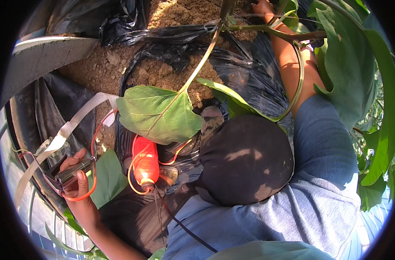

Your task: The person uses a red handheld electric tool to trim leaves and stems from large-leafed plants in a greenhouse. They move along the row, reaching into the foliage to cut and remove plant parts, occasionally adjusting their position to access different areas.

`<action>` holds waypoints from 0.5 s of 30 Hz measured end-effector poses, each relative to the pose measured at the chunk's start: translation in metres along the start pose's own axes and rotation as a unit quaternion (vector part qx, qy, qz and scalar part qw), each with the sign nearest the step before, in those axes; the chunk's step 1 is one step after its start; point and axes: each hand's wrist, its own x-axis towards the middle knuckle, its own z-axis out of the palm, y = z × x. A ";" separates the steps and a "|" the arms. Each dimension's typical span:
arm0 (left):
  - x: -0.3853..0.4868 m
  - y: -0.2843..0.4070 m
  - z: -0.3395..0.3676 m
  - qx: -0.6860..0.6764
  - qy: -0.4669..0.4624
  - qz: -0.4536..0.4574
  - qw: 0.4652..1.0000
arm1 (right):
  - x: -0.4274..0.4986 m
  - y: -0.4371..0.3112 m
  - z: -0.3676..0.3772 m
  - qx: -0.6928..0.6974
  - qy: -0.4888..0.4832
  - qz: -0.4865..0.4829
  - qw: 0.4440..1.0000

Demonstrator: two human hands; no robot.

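At lower left, my left hand (76,180) is closed around a shiny metal and dark handheld device (74,172), its exact kind unclear. An orange-red thin tube (94,177) loops from it. A red plastic bottle (146,159), neck down, hangs on dark cords before my legs, with orange tubing around it. My right arm stretches to the top right. Its hand (263,7) is near the soil, beside plant stems and partly cut off by the picture's edge; what its fingers hold cannot be told. A large green leaf (161,113) hangs between my arms on a pale stalk.
Black plastic sheeting (246,71) lies over brown soil (174,76). Thick plant branches (282,34) cross the top, with big leaves (350,68) at right. A pale strap (62,136) runs down the left, near a grey curved edge (51,53). My dark-clothed knee (246,159) rises in the middle.
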 end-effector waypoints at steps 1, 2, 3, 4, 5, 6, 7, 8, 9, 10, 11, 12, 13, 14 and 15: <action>0.001 0.000 0.001 -0.001 0.003 -0.007 1.000 | 0.000 -0.001 0.000 0.000 0.001 0.001 1.000; 0.002 0.000 0.002 -0.003 0.006 -0.013 1.000 | 0.000 -0.002 0.001 0.001 0.001 0.004 1.000; 0.003 0.000 0.004 -0.008 0.002 -0.020 1.000 | 0.000 -0.003 0.002 0.002 0.002 0.006 1.000; 0.004 0.000 0.005 -0.014 -0.001 -0.026 1.000 | 0.000 -0.005 0.002 0.004 0.000 0.009 1.000; 0.006 0.000 0.006 -0.025 -0.007 -0.038 0.999 | 0.000 -0.006 0.003 0.004 0.001 0.012 1.000; 0.007 -0.001 0.007 -0.022 -0.007 -0.030 0.999 | -0.001 -0.008 0.003 0.004 0.003 0.014 1.000; 0.009 0.000 0.007 -0.021 -0.010 -0.030 0.999 | -0.002 -0.009 0.003 0.004 0.003 0.017 1.000; 0.010 0.000 0.007 -0.020 -0.012 -0.030 0.999 | -0.002 -0.011 0.003 0.004 0.003 0.019 1.000; 0.011 0.000 0.007 -0.017 -0.010 -0.026 0.999 | -0.003 -0.012 0.003 0.005 0.003 0.022 1.000; 0.011 0.000 0.006 -0.013 -0.007 -0.022 1.000 | -0.004 -0.013 0.003 0.005 0.004 0.024 1.000; 0.011 0.000 0.006 -0.008 -0.005 -0.017 1.000 | -0.005 -0.015 0.003 0.006 0.005 0.026 1.000; 0.012 0.000 0.006 -0.008 -0.006 -0.017 1.000 | -0.006 -0.015 0.002 0.007 0.005 0.028 1.000; 0.011 0.000 0.005 -0.008 -0.006 -0.017 1.000 | -0.008 -0.016 0.002 0.007 0.006 0.031 0.999; 0.012 0.000 0.005 -0.008 -0.008 -0.019 1.000 | -0.009 -0.015 0.002 0.007 0.006 0.032 0.999; 0.012 0.000 0.004 -0.011 -0.009 -0.020 1.000 | -0.010 -0.016 0.002 0.007 0.006 0.033 0.999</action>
